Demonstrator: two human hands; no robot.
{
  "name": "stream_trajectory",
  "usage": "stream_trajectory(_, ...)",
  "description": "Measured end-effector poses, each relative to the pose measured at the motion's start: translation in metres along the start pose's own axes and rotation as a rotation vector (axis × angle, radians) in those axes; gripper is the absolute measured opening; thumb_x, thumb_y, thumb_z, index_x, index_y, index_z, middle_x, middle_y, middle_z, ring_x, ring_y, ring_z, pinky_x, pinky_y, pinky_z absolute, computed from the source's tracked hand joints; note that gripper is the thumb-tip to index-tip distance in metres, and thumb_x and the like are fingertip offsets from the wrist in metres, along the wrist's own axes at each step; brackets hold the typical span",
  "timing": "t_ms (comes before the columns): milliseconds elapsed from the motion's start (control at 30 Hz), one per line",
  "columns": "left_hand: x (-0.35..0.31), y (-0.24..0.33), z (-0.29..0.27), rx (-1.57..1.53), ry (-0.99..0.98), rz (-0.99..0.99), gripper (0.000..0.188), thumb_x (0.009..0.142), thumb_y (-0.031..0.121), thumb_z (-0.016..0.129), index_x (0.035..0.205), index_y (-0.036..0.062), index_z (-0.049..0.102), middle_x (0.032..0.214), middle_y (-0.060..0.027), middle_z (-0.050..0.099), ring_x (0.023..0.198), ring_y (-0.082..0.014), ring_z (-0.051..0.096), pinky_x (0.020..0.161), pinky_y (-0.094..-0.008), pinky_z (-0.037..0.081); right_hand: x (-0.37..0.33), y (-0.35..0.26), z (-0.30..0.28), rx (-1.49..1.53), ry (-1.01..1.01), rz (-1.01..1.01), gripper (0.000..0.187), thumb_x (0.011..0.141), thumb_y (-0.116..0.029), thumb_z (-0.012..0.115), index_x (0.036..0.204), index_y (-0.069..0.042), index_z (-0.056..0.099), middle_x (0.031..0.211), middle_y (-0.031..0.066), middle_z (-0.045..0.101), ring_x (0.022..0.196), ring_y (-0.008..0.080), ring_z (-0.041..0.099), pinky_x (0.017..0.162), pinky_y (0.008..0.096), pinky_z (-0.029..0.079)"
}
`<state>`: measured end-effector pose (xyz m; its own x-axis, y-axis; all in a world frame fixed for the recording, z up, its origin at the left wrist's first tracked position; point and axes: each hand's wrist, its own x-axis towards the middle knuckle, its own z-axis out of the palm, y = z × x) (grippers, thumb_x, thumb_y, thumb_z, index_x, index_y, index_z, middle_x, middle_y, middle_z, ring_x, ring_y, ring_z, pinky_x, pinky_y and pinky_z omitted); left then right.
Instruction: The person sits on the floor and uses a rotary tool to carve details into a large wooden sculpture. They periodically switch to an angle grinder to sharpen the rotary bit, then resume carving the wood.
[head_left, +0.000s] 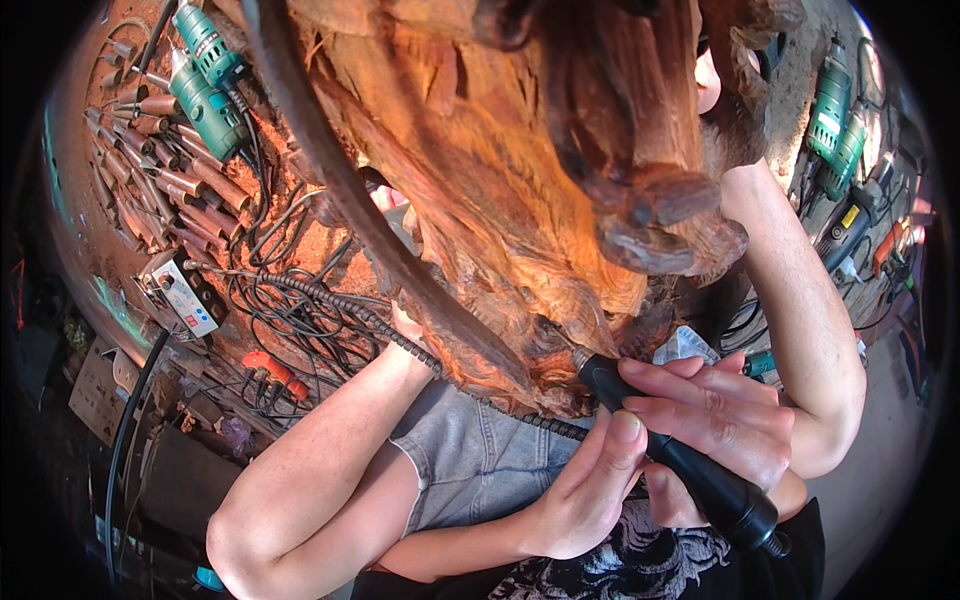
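A large carved piece of reddish-brown wood (480,200) fills the upper middle, rough and deeply grooved, held between my bare bent legs. My right hand (720,415) is wrapped round a black rotary carving handpiece (690,475), which slants from upper left to lower right. Its narrow metal tip meets the lower edge of the wood; whether it touches is hard to make out. From the lower left, my left hand (590,485) closes on the same handpiece, thumb and fingers pressed to its near side. A black ribbed cable (540,425) runs up to my left hand, where its end is hidden.
Teal rotary tools (205,105) lie at the upper left beside many metal bits (170,180). Tangled black cords (290,310), a white control box (185,300) and an orange-red plug (275,375) are on the left. More teal tools (835,130) lie at the right.
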<state>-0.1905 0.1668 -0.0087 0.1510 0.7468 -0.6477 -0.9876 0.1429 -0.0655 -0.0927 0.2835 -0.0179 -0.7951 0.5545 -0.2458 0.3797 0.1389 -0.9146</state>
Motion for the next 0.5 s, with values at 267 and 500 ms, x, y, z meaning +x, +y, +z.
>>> stream_trajectory(267,0.003,-0.016,-0.010,0.072,-0.029,0.031,0.073,0.112,0.051,0.031,0.160,-0.0014,0.017,0.162,-0.0255,0.031,0.152,-0.0334,0.031,0.125,-0.0459,0.025,-0.002,-0.001,-0.002,-0.002,0.022,0.027,0.029,0.076,-0.006,0.074,0.103,0.006,0.074,0.106,0.0293,0.075,0.079,0.0308,0.077,0.073,0.0348,0.061)
stream_trajectory(500,0.001,-0.011,-0.008,0.005,-0.012,0.060,0.073,0.112,0.051,0.030,0.160,-0.0032,0.017,0.161,-0.0243,0.032,0.152,-0.0319,0.031,0.125,-0.0452,0.025,0.002,-0.004,0.005,0.005,0.020,0.036,0.029,0.076,-0.007,0.074,0.103,0.006,0.074,0.106,0.0293,0.075,0.079,0.0309,0.076,0.073,0.0350,0.061)
